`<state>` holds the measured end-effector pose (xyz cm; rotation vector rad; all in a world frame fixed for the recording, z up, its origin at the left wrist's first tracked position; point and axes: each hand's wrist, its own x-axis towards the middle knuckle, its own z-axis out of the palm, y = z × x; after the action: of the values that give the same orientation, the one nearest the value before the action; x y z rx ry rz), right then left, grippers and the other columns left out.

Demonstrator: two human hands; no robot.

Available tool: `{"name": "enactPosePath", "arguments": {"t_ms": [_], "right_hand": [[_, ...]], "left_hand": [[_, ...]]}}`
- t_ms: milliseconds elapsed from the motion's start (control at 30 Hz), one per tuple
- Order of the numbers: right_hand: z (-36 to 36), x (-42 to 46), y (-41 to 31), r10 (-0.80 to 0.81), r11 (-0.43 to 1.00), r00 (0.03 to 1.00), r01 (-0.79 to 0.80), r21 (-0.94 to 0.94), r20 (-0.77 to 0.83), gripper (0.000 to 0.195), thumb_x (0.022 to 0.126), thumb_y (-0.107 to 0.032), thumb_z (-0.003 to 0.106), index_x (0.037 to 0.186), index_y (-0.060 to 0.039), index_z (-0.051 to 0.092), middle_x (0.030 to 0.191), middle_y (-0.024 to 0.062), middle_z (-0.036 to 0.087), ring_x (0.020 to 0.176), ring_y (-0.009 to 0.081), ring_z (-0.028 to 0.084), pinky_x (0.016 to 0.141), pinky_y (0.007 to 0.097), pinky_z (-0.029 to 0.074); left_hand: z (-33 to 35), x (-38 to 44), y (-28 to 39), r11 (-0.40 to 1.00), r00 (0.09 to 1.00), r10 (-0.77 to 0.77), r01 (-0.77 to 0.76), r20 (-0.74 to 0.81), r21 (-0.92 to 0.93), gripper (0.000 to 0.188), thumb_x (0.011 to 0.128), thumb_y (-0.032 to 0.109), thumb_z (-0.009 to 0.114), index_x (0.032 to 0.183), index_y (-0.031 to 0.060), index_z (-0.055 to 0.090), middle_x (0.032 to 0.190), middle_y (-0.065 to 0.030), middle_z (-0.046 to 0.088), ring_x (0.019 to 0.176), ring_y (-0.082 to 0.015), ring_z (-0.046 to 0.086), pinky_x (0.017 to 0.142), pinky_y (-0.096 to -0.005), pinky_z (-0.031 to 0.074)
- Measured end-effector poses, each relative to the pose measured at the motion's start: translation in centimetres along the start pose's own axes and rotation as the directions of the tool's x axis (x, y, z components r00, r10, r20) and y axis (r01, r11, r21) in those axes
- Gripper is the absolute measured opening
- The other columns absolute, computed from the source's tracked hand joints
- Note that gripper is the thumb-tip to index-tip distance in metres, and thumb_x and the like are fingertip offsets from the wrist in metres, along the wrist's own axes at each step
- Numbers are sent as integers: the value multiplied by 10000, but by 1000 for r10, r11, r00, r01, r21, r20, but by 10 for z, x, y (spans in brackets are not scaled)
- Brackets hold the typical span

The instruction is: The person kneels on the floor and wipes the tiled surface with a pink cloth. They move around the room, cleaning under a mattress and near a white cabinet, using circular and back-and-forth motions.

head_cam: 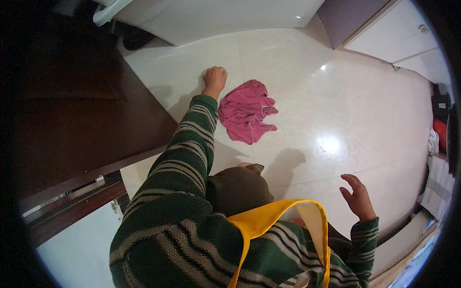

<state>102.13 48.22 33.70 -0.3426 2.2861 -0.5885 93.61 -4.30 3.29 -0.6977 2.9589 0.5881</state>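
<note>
A crumpled pink cloth (246,113) lies on the glossy pale tiled floor. Just beyond its upper left side is my left hand (215,77), at the end of a stretched arm in a green striped knit sleeve. Its fingers are curled in; whether anything is inside them cannot be seen. My right hand (358,198) is over the floor at the lower right, away from the cloth, empty with thumb and fingers apart. A yellow apron strap (264,219) hangs across my chest, and my bent knee in dark trousers shows below the cloth.
Dark wooden furniture (90,104) fills the left side, its edge close to my left arm. A white panel (223,18) borders the floor at the top. A white cabinet (392,32) stands at the upper right. Boxes (437,187) and other items line the right edge.
</note>
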Motion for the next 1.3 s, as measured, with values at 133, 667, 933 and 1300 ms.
{"name": "enactPosePath", "arguments": {"t_ms": [133,667,933,1300], "right_hand": [[18,-9,2,14,999,1000,-14,39,1,356,847,-62,623,1187,6,545,1187,189,573,1089,325,567,926,383,464],[56,14,14,139,894,987,-89,438,-83,271,901,-88,567,1154,8,587,1152,134,614,1070,244,584,893,355,482],[82,34,-9,151,-94,972,-166,982,179,397,994,-338,391,1199,-17,504,1168,100,577,1044,211,583,914,350,478],[91,27,-28,170,-256,969,-131,958,178,345,998,-317,370,1185,-55,495,1103,73,588,985,191,599,847,333,509]], "left_hand": [[4,1,3,1000,1000,2,-2,-7,-14,109,794,213,663,863,133,688,924,-85,654,913,-313,602,771,-471,468],[-10,-92,114,614,978,192,-53,84,-788,92,892,70,576,968,27,546,818,-65,621,780,-147,613,718,-301,507],[-66,-200,266,59,355,928,-437,-112,-898,131,814,132,648,907,39,647,859,-108,670,767,-252,644,680,-365,495],[-66,-234,266,-120,59,976,-655,-209,-746,116,784,272,661,802,159,676,978,-1,566,979,-193,533,895,-395,367]]}}
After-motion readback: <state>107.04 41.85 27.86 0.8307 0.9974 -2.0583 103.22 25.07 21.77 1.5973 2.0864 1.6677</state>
